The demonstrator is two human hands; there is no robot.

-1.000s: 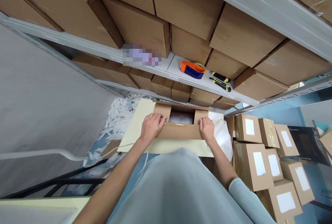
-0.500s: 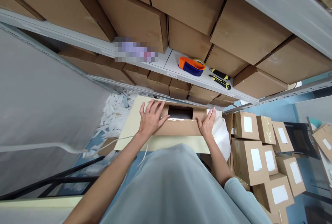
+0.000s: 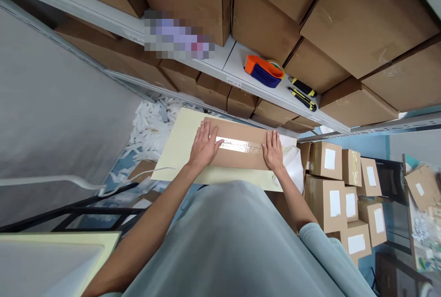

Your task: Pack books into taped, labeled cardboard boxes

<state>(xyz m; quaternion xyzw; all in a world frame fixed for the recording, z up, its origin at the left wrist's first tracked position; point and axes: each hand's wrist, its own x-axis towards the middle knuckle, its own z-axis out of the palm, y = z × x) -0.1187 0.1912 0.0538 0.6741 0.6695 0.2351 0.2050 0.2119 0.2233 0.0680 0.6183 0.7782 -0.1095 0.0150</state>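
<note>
A long cardboard box [image 3: 237, 160] lies on the pale yellow tabletop [image 3: 172, 150], its two top flaps folded down to meet. Clear shiny tape [image 3: 241, 145] runs along the seam between them. My left hand [image 3: 204, 146] rests flat on the box's left end, fingers stretched out and thumb on the tape. At the right end, my right hand [image 3: 273, 150] lies flat with its fingers extended. White sheet material [image 3: 292, 168] sits beside the box, partly behind my right wrist. The inside of the box is hidden.
On the shelf [image 3: 220, 65] ahead sit an orange and blue tape dispenser [image 3: 263, 72] and two yellow-black utility knives [image 3: 303, 92]. Cardboard boxes [image 3: 265, 21] fill the racks. Labelled boxes [image 3: 325, 196] are stacked at right; white paper strips [image 3: 148, 122] heap at left.
The flaps, which stood apart over a dark opening, are now down and closed, with tape lying along the seam. Both hands have moved onto the top of the box. The view has shifted slightly.
</note>
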